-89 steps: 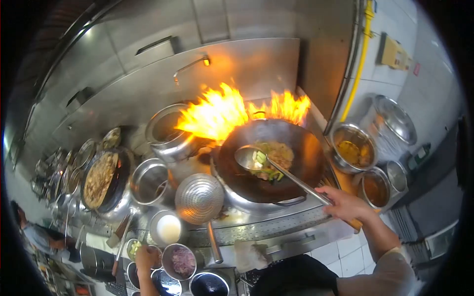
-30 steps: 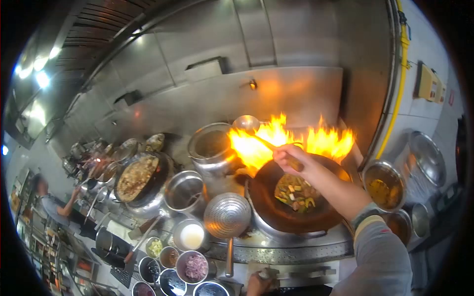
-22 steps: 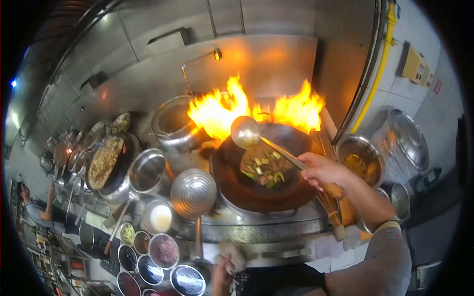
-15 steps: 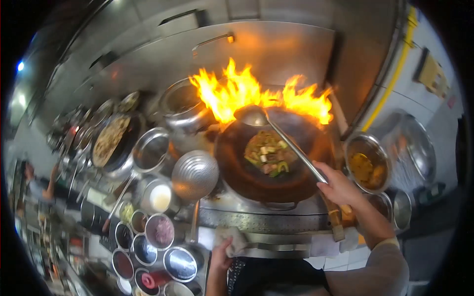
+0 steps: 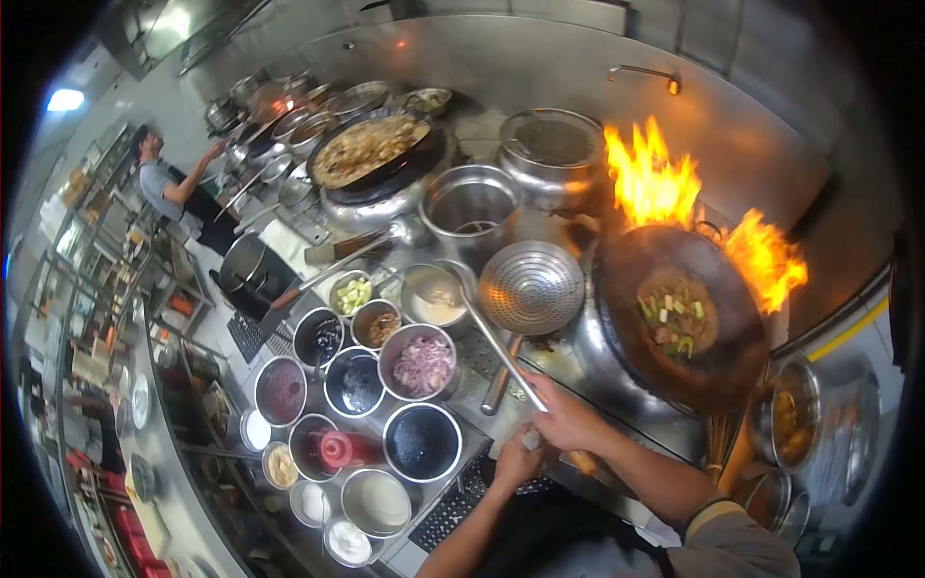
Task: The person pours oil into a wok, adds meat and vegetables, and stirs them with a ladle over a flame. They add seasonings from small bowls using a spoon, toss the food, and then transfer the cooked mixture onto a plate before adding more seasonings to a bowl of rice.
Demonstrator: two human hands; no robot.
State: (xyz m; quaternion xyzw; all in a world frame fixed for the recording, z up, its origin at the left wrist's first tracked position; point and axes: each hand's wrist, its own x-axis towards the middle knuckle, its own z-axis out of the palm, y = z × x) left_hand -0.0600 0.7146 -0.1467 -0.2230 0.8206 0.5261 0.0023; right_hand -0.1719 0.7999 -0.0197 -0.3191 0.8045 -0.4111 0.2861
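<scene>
My right hand (image 5: 564, 414) is closed around the long handle of a steel ladle (image 5: 501, 349). The ladle's bowl dips at the rim of a steel pot with pale, milky liquid (image 5: 438, 306). Closed below it, near the counter's front edge, is my left hand (image 5: 520, 459); a small pale bit shows at its fingers, but I cannot tell what it is. To the right, a dark wok (image 5: 626, 332) holds cut green vegetables and browned pieces (image 5: 677, 323), with tall flames behind it. A perforated strainer (image 5: 532, 287) lies between ladle and wok.
Seasoning containers crowd the left front, including chopped purple onion (image 5: 421, 368), dark liquid (image 5: 422, 441) and a red squeeze bottle (image 5: 342, 449). Behind stand a deep pot (image 5: 470, 207) and a large pan of food (image 5: 371, 152). Another person (image 5: 173, 188) works at far left. Steel bowls (image 5: 785, 409) sit at right.
The view has swung left. My right hand has brought the ladle from above the wok to the milky-liquid pot. My left hand appears closer to my right hand.
</scene>
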